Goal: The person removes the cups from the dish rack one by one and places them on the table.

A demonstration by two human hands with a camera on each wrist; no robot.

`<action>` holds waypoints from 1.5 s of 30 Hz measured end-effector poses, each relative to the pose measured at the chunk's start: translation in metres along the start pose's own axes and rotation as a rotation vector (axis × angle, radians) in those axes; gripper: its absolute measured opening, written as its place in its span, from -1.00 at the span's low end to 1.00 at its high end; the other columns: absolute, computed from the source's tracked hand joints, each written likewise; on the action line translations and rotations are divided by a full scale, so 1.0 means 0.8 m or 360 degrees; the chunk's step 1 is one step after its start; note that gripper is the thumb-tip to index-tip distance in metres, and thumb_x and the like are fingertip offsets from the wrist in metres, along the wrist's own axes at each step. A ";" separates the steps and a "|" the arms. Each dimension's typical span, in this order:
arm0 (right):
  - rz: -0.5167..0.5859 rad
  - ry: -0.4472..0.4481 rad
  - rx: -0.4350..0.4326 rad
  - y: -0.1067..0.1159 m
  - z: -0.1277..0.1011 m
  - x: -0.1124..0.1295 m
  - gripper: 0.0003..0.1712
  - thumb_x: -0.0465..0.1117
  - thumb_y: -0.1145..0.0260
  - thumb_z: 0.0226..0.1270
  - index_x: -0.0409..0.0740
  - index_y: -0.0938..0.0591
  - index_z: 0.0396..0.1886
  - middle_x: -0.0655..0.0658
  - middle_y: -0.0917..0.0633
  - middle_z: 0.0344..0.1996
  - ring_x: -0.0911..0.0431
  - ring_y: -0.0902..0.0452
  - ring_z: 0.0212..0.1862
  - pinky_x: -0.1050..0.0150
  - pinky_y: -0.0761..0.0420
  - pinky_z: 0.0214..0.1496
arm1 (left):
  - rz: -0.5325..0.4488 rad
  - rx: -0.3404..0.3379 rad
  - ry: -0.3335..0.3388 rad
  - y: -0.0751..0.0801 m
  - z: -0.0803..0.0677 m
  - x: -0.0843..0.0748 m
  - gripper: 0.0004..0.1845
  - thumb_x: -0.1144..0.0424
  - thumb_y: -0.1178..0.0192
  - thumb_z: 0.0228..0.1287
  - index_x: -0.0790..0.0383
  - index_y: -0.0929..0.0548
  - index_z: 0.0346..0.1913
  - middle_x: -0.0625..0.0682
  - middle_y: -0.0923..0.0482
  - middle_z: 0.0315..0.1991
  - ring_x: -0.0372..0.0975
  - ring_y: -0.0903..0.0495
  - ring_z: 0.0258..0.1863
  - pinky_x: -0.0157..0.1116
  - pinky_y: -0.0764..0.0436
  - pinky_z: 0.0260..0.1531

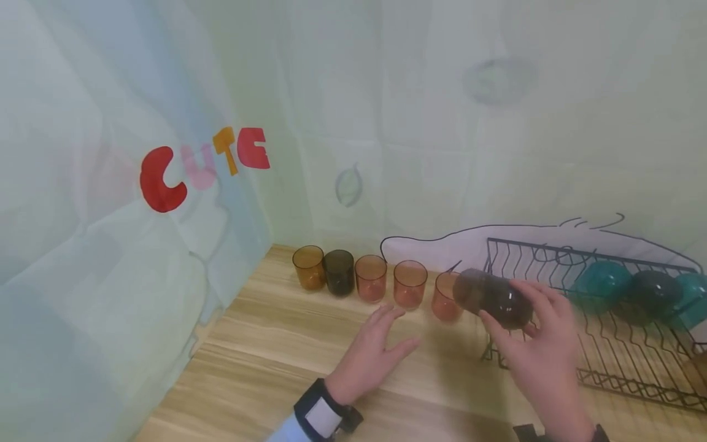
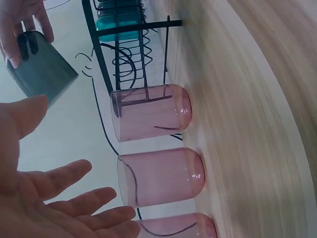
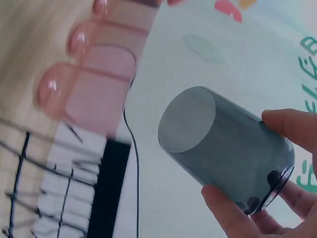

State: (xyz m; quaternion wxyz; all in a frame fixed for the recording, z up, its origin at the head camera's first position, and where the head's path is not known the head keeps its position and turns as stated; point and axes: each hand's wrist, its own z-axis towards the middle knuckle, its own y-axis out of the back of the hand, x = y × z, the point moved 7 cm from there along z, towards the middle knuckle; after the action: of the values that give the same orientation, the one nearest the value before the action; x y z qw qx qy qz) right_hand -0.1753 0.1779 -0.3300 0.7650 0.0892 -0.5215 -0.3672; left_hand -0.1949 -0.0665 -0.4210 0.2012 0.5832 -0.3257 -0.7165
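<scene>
Sideways, right hand (image 1: 544,350) fingers clamp dark cup (image 1: 491,298) beside pink cups (image 1: 410,283); left hand (image 1: 371,353) fingers apart.

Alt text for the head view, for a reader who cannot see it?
The right hand holds a dark grey cup on its side beside a black wire dish rack. The left hand hovers open above the wooden counter, before a row of five upright tinted cups.

Rightmost teal cup (image 1: 695,299) cut off, blurred

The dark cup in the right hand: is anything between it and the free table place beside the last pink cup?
Nothing visible blocks it. The dark cup, held sideways by the right hand, hangs just right of the last pink cup. The open left hand hovers nearer, left of that spot.
</scene>
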 end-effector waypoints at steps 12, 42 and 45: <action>0.0156 0.0177 0.0086 -0.042 -0.024 0.020 -0.19 -0.23 -0.63 -0.30 -0.01 -0.51 0.08 0.07 -0.53 0.06 0.21 -0.40 0.08 0.34 -0.68 -0.29 | -0.0379 0.0086 0.0065 -0.007 0.007 -0.006 -0.33 -0.33 0.18 0.31 0.06 -0.43 0.24 -0.02 -0.46 0.23 -0.19 -0.39 0.26 -0.08 -0.39 0.26; 0.0208 0.0420 0.0145 -0.074 -0.056 0.040 -0.12 -0.20 -0.61 -0.25 0.12 -0.49 0.21 -0.01 -0.43 0.17 0.17 -0.35 0.15 0.64 -0.39 0.14 | -0.0999 0.0293 0.0123 -0.013 0.018 -0.012 -0.44 -0.24 0.30 0.41 -0.01 -0.46 0.20 -0.06 -0.56 0.13 -0.23 -0.58 0.06 -0.06 -0.47 0.17; 0.0147 0.0432 0.0143 -0.076 -0.059 0.039 -0.15 -0.15 -0.59 -0.22 0.12 -0.49 0.21 -0.02 -0.44 0.19 0.15 -0.37 0.17 0.58 -0.39 0.17 | -0.1050 0.0260 0.0118 -0.011 0.019 -0.013 -0.46 -0.22 0.24 0.41 0.01 -0.44 0.21 -0.04 -0.58 0.11 -0.24 -0.60 0.03 -0.09 -0.50 0.15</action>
State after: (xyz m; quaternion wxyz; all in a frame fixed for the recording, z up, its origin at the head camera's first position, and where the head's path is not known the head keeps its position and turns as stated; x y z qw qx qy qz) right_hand -0.1577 0.1022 -0.3596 0.8397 0.1482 -0.4328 -0.2926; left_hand -0.2060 -0.0495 -0.4181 -0.0772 0.6970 -0.1683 -0.6928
